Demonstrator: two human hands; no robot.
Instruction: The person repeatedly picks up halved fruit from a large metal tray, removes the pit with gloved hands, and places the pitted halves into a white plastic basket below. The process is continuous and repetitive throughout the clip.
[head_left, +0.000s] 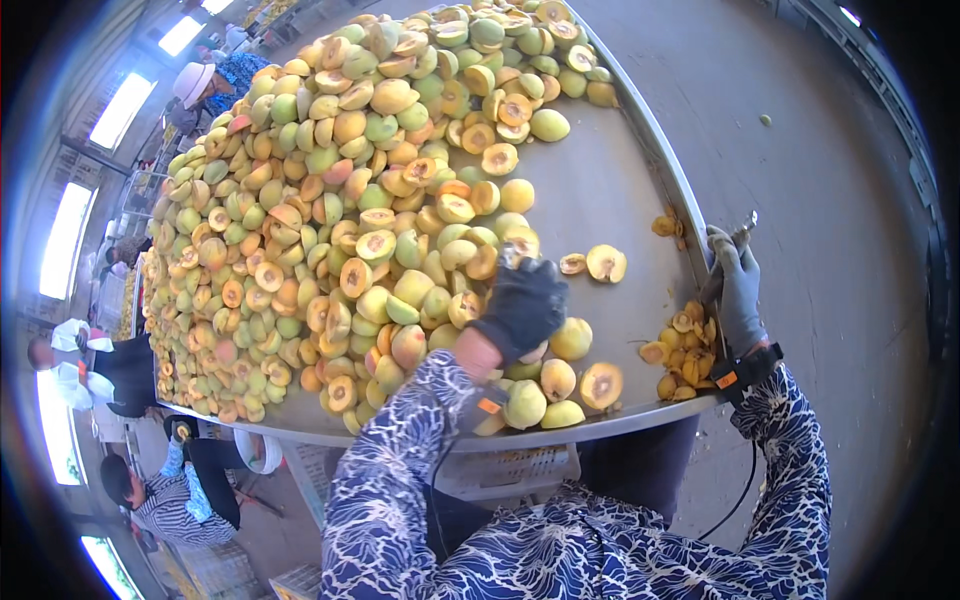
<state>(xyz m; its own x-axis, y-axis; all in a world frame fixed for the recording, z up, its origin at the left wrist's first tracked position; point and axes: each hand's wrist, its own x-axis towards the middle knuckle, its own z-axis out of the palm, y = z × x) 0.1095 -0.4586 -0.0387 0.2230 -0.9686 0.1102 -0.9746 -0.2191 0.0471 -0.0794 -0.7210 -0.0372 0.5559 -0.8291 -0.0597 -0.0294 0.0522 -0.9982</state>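
My left hand (527, 306), in a dark grey glove, is over the near edge of a large heap of halved yellow-green peaches (360, 247). Its fingers are curled down beside a cut peach half (523, 238). Whether they grip anything is hidden by the back of the hand. At the table's right rim, my right hand (739, 289), in a grey glove, is closed around a small hand tool with a metal tip (752, 219). The tip points away from me, beyond the rim. A pitted-looking half (606, 263) and a small scrap (573, 263) lie between the hands.
The metal table (592, 172) has a raised rim (645, 112). Peach scraps (686, 345) are piled in its near right corner. A plastic crate (502, 469) stands below the front edge. To the left, a person in a striped top (184, 506) sits; others are farther back.
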